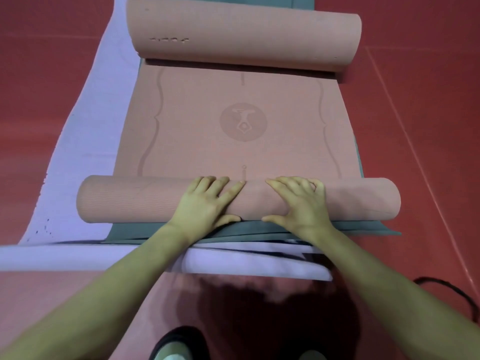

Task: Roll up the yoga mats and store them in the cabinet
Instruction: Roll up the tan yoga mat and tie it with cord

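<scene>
The pink yoga mat (pixel 242 120) lay on the red floor (pixel 420 113), on top of a grey-green mat (pixel 197 231) and a lilac mat (pixel 85 131), and it was rolled partly from both ends: a near roll (pixel 135 201) just under the hands and a thicker far roll (pixel 244 35) beyond the round emblem (pixel 243 122). The flat stretch between the two rolls carried this emblem in its middle. The left hand (pixel 205 203) and the right hand (pixel 298 203) rested side by side on the middle of the near roll, with the fingers (pixel 275 183) nearly straight and spread over its top and the thumbs behind it, so they pressed on it and closed around nothing. The mat looked light, soft and springy, with a fine ribbed surface that should not slip under the palms. I judge that such foam wants to unroll by itself, so it needs steady pressure. The hands might do better wider apart on the near roll, because its ends could go loose or crooked. For carrying, a grip around the middle of the finished roll seems best. Near the right arm, a black cable (pixel 457 294) lay on the floor.
</scene>
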Available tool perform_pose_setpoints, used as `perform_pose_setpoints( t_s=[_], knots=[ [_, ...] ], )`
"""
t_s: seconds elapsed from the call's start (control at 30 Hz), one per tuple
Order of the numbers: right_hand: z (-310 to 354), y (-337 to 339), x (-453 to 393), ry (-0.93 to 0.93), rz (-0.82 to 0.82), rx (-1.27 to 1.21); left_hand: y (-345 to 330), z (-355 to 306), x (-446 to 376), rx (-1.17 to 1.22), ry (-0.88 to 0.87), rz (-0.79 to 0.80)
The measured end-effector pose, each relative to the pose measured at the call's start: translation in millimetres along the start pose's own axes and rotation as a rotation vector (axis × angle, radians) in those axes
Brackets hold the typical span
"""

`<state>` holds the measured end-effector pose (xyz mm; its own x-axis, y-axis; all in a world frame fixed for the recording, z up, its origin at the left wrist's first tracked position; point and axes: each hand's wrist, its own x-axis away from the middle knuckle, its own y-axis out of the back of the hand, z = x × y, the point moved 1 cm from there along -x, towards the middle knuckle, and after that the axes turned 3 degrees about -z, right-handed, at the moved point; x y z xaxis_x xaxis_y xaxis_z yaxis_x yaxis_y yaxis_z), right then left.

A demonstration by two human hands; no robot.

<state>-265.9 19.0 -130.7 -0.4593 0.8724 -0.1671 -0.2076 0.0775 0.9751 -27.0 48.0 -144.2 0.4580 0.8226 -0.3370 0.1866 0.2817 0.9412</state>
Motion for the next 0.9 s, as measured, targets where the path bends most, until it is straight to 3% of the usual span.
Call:
perform_pose_setpoints(
  t_s=[0.27,0.37,0.47,0.63,0.77,0.9],
  knots=[
    [-8,4,-31,0.119,0.102,0.022,6,28,-36,0.095,0.058,0.275],
    [-13,3,-44,0.074,0.136,0.04,6,22,-42,0.048,0.046,0.181],
    [-13,-1,-56,-0.012,0.042,0.048,4,2,-39,-0.013,0.195,0.084],
    [5,-10,-52,-0.102,-0.173,0.066,0,4,-52,-0.006,0.314,0.187],
    [7,-16,-47,-0.075,-0.173,0.077,-1,16,-72,0.045,0.374,0.282],
    [3,-18,-73,-0.148,-0.145,0.054,3,3,-68,-0.035,0.355,0.15]
  ],
)
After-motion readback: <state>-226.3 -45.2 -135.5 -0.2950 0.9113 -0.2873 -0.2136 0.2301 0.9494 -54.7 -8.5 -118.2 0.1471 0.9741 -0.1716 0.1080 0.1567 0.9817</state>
